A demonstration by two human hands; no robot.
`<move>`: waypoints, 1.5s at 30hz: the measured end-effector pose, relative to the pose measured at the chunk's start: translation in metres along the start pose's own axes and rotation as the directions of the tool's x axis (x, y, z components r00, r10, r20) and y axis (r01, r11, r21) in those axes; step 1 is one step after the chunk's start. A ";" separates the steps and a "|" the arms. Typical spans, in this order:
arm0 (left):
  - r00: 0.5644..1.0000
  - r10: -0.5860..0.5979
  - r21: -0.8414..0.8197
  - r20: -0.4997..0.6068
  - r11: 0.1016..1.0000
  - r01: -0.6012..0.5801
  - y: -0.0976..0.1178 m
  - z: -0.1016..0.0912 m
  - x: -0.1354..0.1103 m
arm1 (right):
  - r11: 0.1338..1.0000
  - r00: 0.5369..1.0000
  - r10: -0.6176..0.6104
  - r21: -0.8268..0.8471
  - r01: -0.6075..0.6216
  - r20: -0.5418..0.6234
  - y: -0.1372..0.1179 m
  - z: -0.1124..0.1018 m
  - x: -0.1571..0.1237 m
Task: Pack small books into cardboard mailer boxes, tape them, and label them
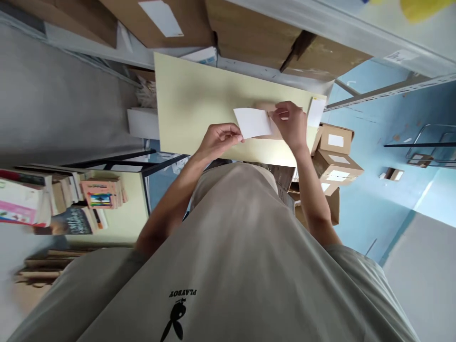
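My left hand (219, 138) pinches the left edge of a white rectangular label (253, 122). My right hand (292, 124) is closed in a pinch at the label's right edge. Both hands hold it just above a pale yellow table (192, 99). A tan object (264, 106) shows behind the label; I cannot make out what it is. A second white slip (316, 112) lies at the table's right end, close to my right hand.
Large cardboard boxes (256, 33) sit on a metal shelf beyond the table. Small brown boxes with white labels (337, 152) are stacked on the blue floor at right. Stacks of books (64, 199) lie on another surface at left.
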State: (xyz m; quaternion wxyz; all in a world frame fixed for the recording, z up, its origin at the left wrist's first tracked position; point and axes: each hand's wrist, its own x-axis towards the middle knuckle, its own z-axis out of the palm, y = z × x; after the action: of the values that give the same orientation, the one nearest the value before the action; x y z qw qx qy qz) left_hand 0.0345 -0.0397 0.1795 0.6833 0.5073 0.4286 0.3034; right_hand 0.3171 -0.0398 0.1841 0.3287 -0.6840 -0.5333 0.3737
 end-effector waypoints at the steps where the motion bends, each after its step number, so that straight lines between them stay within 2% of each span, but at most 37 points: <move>1: 1.000 0.004 0.004 -0.023 1.000 -0.004 -0.002 -0.013 -0.008 | 0.999 0.999 -0.036 -0.035 0.037 0.011 -0.016 0.019 -0.007; 4: 0.995 0.016 0.034 -0.095 0.999 -0.013 -0.010 -0.050 -0.030 | 0.986 0.984 -0.131 -0.087 0.142 0.120 -0.070 0.067 -0.039; 7: 0.987 0.081 0.095 -0.139 0.993 -0.068 -0.015 -0.080 -0.048 | 0.962 0.962 -0.164 -0.182 0.205 0.218 -0.114 0.103 -0.071; 10: 0.974 0.174 0.173 -0.142 0.974 -0.149 -0.014 -0.102 -0.061 | 0.911 0.949 -0.167 -0.326 0.253 0.268 -0.137 0.132 -0.086; 14: 0.968 0.223 0.278 -0.114 0.943 -0.185 -0.009 -0.123 -0.069 | 0.842 0.944 -0.185 -0.451 0.296 0.275 -0.146 0.159 -0.087; 21: 0.968 0.243 0.348 -0.057 0.914 -0.209 -0.006 -0.142 -0.074 | 0.793 0.938 -0.165 -0.525 0.309 0.304 -0.154 0.178 -0.084; 28: 0.980 0.193 0.327 -0.049 0.930 -0.167 -0.018 -0.147 -0.079 | 0.860 0.934 -0.101 -0.442 0.256 0.344 -0.150 0.190 -0.085; 32: 0.986 0.144 0.379 -0.083 0.920 -0.102 -0.032 -0.152 -0.076 | 0.898 0.947 -0.070 -0.393 0.197 0.313 -0.143 0.188 -0.083; 35: 0.982 0.081 0.481 -0.173 0.876 0.012 -0.052 -0.169 -0.068 | 0.931 0.960 -0.041 -0.339 0.138 0.278 -0.138 0.178 -0.080; 38: 0.955 0.047 0.562 -0.292 0.816 0.132 -0.082 -0.206 -0.055 | 0.964 0.974 -0.030 -0.250 0.087 0.225 -0.134 0.165 -0.080; 40: 0.923 0.050 0.563 -0.381 0.805 0.188 -0.102 -0.243 -0.044 | 0.985 0.984 -0.023 -0.164 0.053 0.178 -0.134 0.158 -0.082; 43: 0.815 0.033 0.522 -0.579 0.782 0.340 -0.118 -0.314 -0.026 | 1.000 0.992 0.025 -0.011 -0.024 0.120 -0.137 0.148 -0.088; 44: 0.758 0.047 0.510 -0.650 0.767 0.390 -0.117 -0.339 -0.020 | 0.998 0.993 0.051 0.037 -0.056 0.108 -0.139 0.145 -0.090; 45: 0.733 0.092 0.516 -0.674 0.768 0.378 -0.113 -0.364 -0.014 | 0.993 0.992 0.080 0.082 -0.088 0.097 -0.140 0.142 -0.092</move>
State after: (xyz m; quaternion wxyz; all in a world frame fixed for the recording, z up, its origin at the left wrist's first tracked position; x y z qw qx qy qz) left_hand -0.2992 0.0718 0.0327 0.2997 0.5241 0.7581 0.2467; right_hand 0.1132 -0.0923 0.2462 0.3165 -0.6730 -0.5021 0.4413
